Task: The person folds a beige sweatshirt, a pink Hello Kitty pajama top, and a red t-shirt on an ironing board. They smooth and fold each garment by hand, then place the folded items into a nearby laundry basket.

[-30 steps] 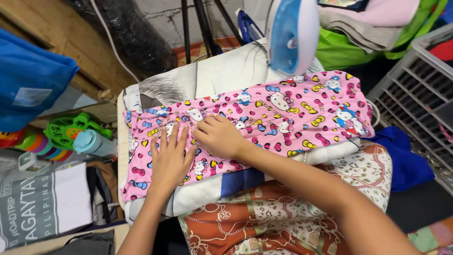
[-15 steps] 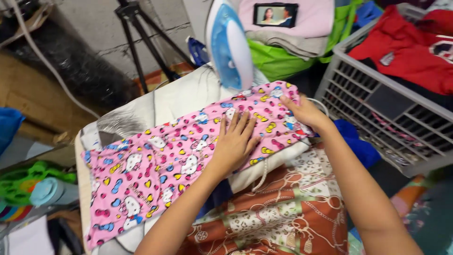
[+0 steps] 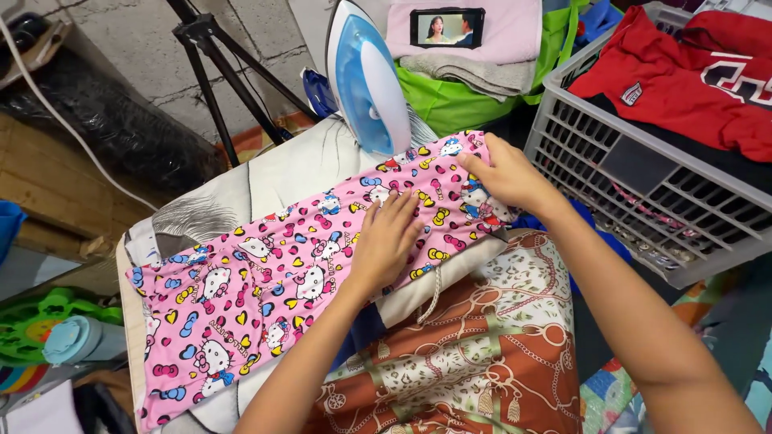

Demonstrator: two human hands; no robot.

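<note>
Pink cloth (image 3: pixel 265 297) printed with cartoon cats, hearts and bows lies stretched in a long strip across a padded ironing board (image 3: pixel 265 173), running from the lower left corner up toward the upper right. The left hand (image 3: pixel 386 241) lies flat on the cloth near its middle, palm down, fingers straight and slightly fanned, pressing rather than gripping. The right hand (image 3: pixel 507 173) rests on the far right end of the cloth, palm down with fingers extended toward the edge; whether the fingertips pinch the hem I cannot tell. Both forearms reach in from the bottom of the view. Just beyond the cloth, a blue and white iron (image 3: pixel 366 76) stands upright on its heel on the board, close to the right hand but apart from it. A brown and white patterned fabric (image 3: pixel 474 354) hangs below the board in front. To the right sits a grey plastic laundry basket (image 3: pixel 635 193) holding a red shirt (image 3: pixel 683 72). Behind the iron, a phone (image 3: pixel 446 26) lies on a stack of folded towels (image 3: pixel 474 60). A black tripod (image 3: pixel 213 68) stands at the back left, and a pale blue bottle (image 3: pixel 80 341) lies at the lower left.
</note>
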